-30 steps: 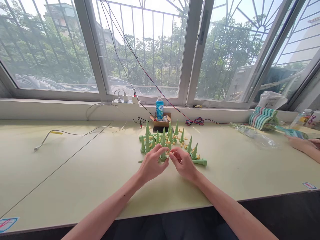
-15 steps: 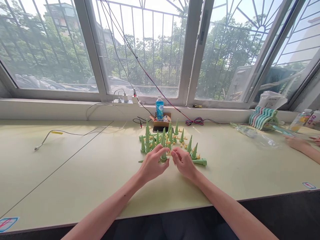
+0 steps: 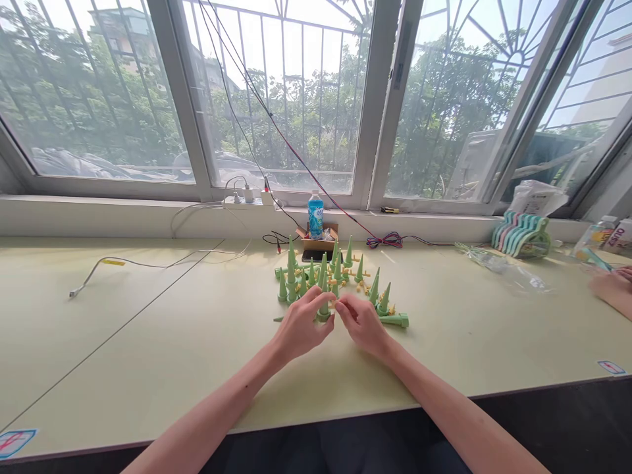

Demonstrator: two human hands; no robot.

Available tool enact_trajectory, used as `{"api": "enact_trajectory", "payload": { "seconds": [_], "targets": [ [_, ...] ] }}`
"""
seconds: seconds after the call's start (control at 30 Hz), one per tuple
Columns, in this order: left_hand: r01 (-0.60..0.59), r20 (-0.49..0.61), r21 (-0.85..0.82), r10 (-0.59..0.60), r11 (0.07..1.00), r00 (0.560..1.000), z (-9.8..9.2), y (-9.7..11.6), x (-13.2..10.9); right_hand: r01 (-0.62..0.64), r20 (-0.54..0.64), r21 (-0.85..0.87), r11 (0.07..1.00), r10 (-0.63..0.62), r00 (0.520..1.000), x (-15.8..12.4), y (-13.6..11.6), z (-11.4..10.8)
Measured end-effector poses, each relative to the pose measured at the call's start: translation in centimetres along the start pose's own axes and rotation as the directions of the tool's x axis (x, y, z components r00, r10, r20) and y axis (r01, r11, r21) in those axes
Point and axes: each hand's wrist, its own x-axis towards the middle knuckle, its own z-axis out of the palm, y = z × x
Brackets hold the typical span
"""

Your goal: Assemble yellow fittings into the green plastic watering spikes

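My left hand (image 3: 302, 324) is curled around an upright green plastic spike (image 3: 324, 305), its thumb by the wide base. Against the side of that spike, my right hand (image 3: 364, 324) pinches a small yellow valve piece (image 3: 332, 305), mostly covered by the fingertips. Just beyond both hands stand several more green cone-shaped spikes (image 3: 291, 263), some with yellow side pieces fitted. One green spike (image 3: 395, 320) lies on its side right of my right hand. Loose yellow pieces (image 3: 360, 288) are scattered among the standing ones.
Behind the spikes are a dark phone (image 3: 316, 255) and a small cardboard box (image 3: 330, 242) by a blue bottle (image 3: 315, 217). Cables (image 3: 385, 239) run along the back. At right are hangers (image 3: 521, 234), a clear plastic bag (image 3: 528, 276) and another person's hand (image 3: 609, 284).
My right hand has shifted slightly left, closer to the spike; my left hand stays put. At the far right, the other person's hand has moved right with a light-blue item.
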Motion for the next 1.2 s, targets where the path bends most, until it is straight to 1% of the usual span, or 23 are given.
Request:
{"api": "enact_trajectory", "payload": {
  "seconds": [0.13, 0.23, 0.43, 0.87, 1.0, 1.2],
  "targets": [
    [0.003, -0.004, 0.0, -0.003, 1.0, 1.0, -0.07, -0.04, 0.0, -0.019, -0.005, -0.017, 1.0, 0.018, 1.0, 0.04, -0.08, -0.02],
    [0.018, -0.025, -0.001, -0.018, 1.0, 1.0, -0.07, -0.09, -0.01, -0.034, 0.009, 0.02, 0.999, 0.033, 0.999, -0.04, -0.11, -0.02],
    [0.022, -0.033, -0.008, -0.022, 1.0, 0.999, 0.06, -0.13, 0.01, -0.006, 0.028, 0.078, 0.997, 0.004, 1.0, -0.23, 0.04, 0.13],
    [0.001, 0.025, -0.011, -0.001, 1.0, 1.0, -0.05, -0.01, -0.09, 0.0, -0.013, -0.014, 1.0, 0.0, 1.0, 0.06, 0.0, 0.03],
    [0.001, 0.025, -0.006, -0.001, 1.0, 1.0, -0.18, 0.08, -0.06, -0.006, -0.022, -0.025, 1.0, 0.006, 1.0, 0.05, 0.12, 0.06],
    [0.021, -0.016, 0.011, -0.021, 1.0, 1.0, -0.08, 0.01, 0.03, -0.027, 0.022, 0.051, 0.998, 0.026, 0.999, -0.16, -0.08, 0.03]
  ]
}}
